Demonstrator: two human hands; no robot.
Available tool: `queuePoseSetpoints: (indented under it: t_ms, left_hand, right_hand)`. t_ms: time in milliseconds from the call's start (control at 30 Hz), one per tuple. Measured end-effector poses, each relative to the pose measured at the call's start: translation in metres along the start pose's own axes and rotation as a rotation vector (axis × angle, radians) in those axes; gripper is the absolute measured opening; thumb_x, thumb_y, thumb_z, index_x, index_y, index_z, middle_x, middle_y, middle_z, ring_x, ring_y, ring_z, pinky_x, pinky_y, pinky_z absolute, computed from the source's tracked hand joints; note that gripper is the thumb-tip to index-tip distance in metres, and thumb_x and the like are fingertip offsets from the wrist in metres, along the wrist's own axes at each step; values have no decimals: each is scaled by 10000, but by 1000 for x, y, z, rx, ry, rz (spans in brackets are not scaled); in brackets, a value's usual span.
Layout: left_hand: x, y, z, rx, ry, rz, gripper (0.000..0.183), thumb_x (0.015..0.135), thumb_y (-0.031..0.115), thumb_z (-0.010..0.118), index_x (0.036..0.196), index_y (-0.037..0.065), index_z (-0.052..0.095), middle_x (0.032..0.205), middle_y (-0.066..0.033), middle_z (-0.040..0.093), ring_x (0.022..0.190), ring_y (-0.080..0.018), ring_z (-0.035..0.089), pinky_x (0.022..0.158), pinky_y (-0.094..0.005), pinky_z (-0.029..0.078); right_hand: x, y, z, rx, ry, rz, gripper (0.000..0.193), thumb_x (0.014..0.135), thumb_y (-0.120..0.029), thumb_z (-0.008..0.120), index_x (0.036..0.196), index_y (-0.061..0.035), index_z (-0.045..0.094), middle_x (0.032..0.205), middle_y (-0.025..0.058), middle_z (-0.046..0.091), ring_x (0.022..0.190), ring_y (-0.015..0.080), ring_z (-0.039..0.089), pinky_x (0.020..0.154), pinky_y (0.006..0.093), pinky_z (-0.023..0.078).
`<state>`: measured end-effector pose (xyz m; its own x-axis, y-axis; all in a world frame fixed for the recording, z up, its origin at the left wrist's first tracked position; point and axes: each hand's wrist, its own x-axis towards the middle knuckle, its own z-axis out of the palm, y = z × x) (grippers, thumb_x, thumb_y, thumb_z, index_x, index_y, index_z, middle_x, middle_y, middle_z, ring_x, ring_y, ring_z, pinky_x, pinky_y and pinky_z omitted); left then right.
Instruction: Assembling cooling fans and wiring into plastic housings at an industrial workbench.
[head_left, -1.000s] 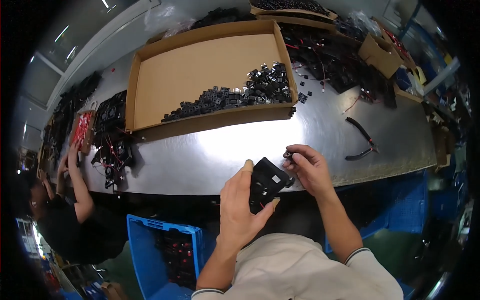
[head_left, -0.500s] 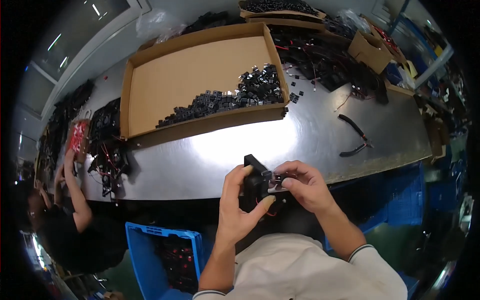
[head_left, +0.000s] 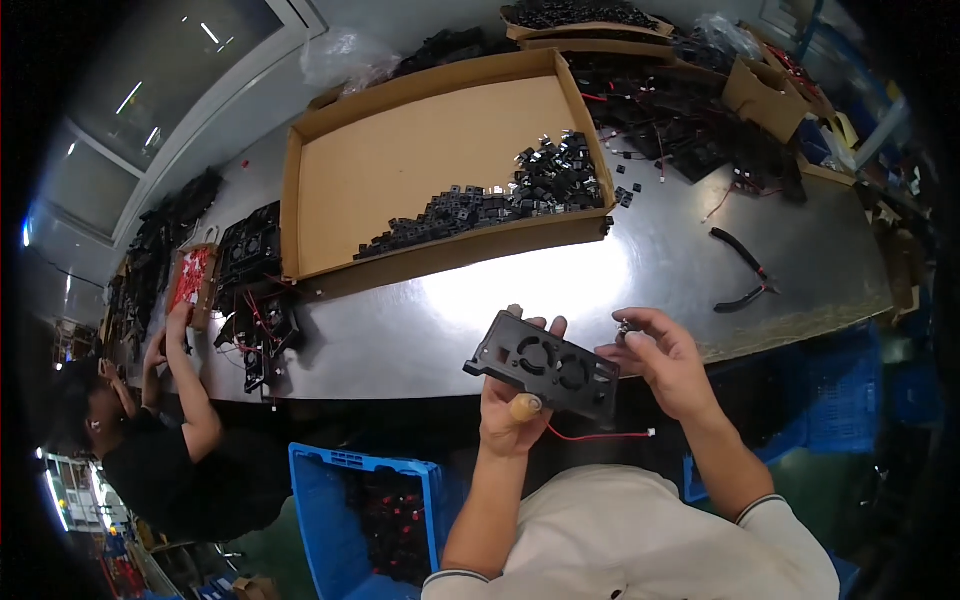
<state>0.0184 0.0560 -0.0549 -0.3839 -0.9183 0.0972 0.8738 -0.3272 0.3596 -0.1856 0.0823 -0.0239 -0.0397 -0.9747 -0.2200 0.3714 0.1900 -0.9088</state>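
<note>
My left hand (head_left: 505, 425) grips a black plastic housing (head_left: 553, 368) from below, its thumb on the near edge. Two round fan grilles and a small square opening show on the housing's face. A thin red wire (head_left: 600, 437) with a white plug at its end hangs from it. To the right, my right hand (head_left: 672, 372) is closed in a pinch on a small dark, partly shiny part (head_left: 623, 332), whose exact kind I cannot make out. That part is held just apart from the housing's right end.
A shallow cardboard box (head_left: 420, 150) on the metal table (head_left: 390, 350) holds many small black parts (head_left: 560, 175). Pliers (head_left: 742, 270) lie at right. Wired black assemblies (head_left: 680, 130) are heaped behind. A blue crate (head_left: 310, 530) stands below; a co-worker (head_left: 190, 400) works at left.
The housing has been turned so its grille face shows. My right hand has drawn back from it to the right with the small part. The whole view has shifted slightly.
</note>
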Motion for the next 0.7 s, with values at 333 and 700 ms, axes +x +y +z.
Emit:
queuePoseSetpoints:
  t_ms: [333,700]
  left_hand:
    - [-3,-22,-12,7,89,-91,929,714,-90,713,1515,200,344,1519,-70,405,1361,-294,447,1051,-465,493]
    - [-8,-20,-14,34,147,-91,938,738,-188,663,1524,169,294,1572,-88,308,1382,-280,411,1038,-438,490]
  right_hand:
    - [6,-17,18,-186,168,-242,316,983,-77,568,1294,-18,566,1038,5,590,765,32,579,596,171,471]
    - [24,3,7,-211,168,-228,309,976,-78,577,1281,-29,576,1096,17,582,737,33,576,549,180,480]
